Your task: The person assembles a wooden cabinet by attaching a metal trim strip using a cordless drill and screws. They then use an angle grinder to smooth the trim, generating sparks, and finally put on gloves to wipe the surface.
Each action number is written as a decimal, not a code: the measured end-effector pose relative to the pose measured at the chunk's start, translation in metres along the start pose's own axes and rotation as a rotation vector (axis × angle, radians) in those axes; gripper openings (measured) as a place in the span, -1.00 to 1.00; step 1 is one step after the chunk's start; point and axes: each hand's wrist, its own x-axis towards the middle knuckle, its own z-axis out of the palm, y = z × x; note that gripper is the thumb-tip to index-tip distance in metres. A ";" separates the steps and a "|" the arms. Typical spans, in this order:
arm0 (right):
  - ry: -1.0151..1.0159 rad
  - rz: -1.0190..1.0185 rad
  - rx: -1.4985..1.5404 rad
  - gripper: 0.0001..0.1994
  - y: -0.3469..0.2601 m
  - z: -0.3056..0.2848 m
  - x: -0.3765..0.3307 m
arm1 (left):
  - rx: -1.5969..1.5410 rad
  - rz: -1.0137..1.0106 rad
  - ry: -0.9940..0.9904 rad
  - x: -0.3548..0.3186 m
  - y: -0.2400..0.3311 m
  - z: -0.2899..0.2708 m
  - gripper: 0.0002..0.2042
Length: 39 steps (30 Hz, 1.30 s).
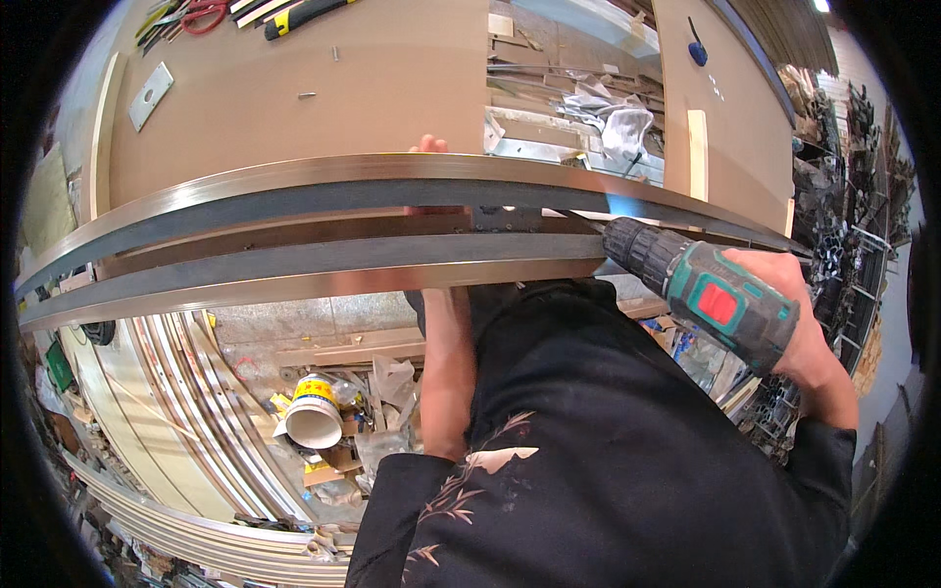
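A long metal channel [372,275], with copper-toned outer sides and dark grey inner edges, crosses in front of me from left to right. My left hand [428,146] grips it from beneath; the forearm passes under it and the fingertips show past its far side. In the channel's slot, near its middle, sits a dark plate [507,218] with small holes or screws. My right hand [802,314] is closed around a green and black cordless drill [720,294]. The drill's chuck points left, and its thin bit reaches over the channel towards the plate. Whether the tip touches anything I cannot tell.
Beyond the channel lies a brown board [245,108] with two loose screws, a white metal plate [151,96] and a yellow-black knife handle [304,17]. A wood strip [697,157] lies at right. Below stand a white bucket [314,416] and long metal strips [211,412].
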 end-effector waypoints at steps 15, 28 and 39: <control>0.020 -0.019 -0.092 -0.47 -0.026 0.002 0.029 | -0.256 0.054 0.043 0.009 -0.004 0.034 -0.56; -0.011 -0.001 -0.117 -0.46 -0.027 0.010 0.041 | -0.410 -0.007 0.023 0.016 -0.003 0.017 -0.59; -0.046 0.074 -0.230 -0.67 -0.031 0.011 0.048 | -0.225 0.035 0.186 0.006 0.000 0.054 -0.52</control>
